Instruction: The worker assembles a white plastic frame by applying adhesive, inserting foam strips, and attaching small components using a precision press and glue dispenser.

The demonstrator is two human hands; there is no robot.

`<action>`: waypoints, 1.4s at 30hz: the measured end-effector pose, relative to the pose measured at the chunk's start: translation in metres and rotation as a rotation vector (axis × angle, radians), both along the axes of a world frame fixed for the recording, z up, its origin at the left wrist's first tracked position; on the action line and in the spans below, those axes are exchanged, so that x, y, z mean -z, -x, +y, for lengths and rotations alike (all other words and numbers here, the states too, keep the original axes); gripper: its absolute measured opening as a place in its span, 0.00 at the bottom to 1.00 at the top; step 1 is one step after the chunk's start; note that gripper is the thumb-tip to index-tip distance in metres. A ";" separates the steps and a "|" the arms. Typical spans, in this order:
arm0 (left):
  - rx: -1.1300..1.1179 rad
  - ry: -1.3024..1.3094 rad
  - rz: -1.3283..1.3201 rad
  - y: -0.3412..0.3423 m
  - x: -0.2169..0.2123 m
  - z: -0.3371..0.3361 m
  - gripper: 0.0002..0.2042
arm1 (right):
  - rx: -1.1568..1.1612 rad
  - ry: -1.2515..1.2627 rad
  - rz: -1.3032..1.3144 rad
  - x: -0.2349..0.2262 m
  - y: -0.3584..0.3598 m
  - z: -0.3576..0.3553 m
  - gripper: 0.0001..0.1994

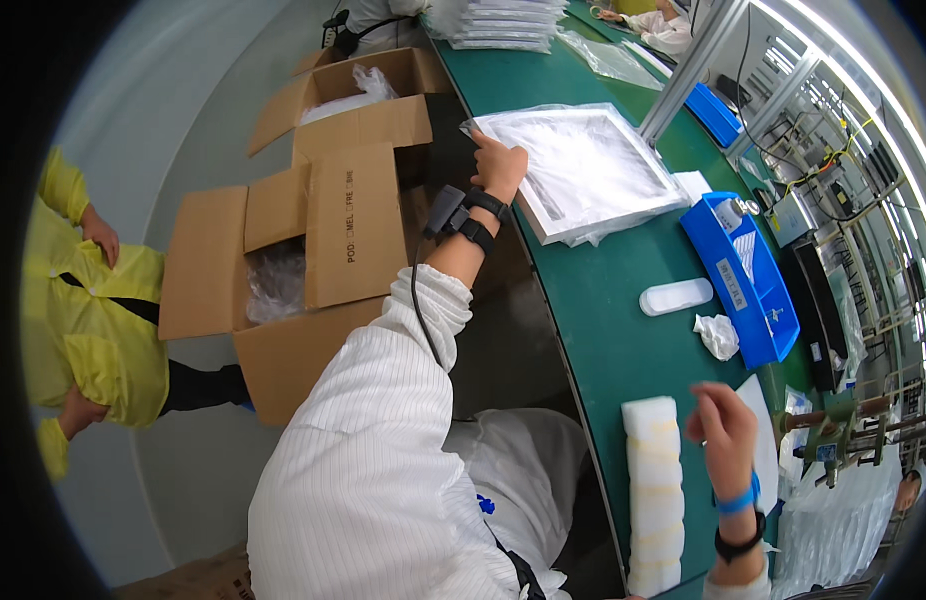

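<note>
A white square framed panel [583, 165] in a clear plastic bag [638, 150] lies on the green workbench. My left hand [500, 168] is at its near left corner, fingers closed on the bag's edge there. Above the right part of the bench hovers my right hand [725, 432], fingers loosely bent and apart, with nothing seen in them. Close beside it lies a long stack of white foam pads [653, 490]. A white sheet [758, 430] is partly behind this hand.
A blue tool bin [743, 285], a white oblong piece [676, 297] and crumpled white tissue [718, 337] lie on the bench. Left stand open cardboard boxes [358, 230] holding plastic film. A person in yellow [108, 300] stands beyond them. A metal post [693, 70] rises from the bench.
</note>
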State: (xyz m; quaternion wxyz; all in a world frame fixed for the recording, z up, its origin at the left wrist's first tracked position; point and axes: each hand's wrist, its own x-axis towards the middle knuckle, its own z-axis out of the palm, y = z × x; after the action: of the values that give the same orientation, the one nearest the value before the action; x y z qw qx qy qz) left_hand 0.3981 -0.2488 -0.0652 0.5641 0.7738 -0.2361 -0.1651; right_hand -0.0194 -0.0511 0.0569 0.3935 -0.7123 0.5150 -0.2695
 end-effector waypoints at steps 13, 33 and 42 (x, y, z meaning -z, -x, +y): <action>0.048 0.960 0.375 -0.019 0.005 -0.009 0.18 | -0.032 -0.063 -0.040 0.021 -0.037 -0.081 0.11; 0.986 0.921 0.775 0.201 -0.145 0.205 0.25 | 0.702 0.906 0.436 -0.080 0.100 0.085 0.25; 0.886 1.364 0.726 0.318 -0.195 0.271 0.31 | 0.479 1.115 0.773 -0.057 -0.018 0.173 0.17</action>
State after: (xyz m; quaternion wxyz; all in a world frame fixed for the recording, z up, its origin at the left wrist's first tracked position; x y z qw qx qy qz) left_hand 0.0803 0.0217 0.1296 0.8264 0.0072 -0.3672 -0.4268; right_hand -0.0019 0.1223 0.1139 -0.3093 -0.7190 0.5454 -0.2998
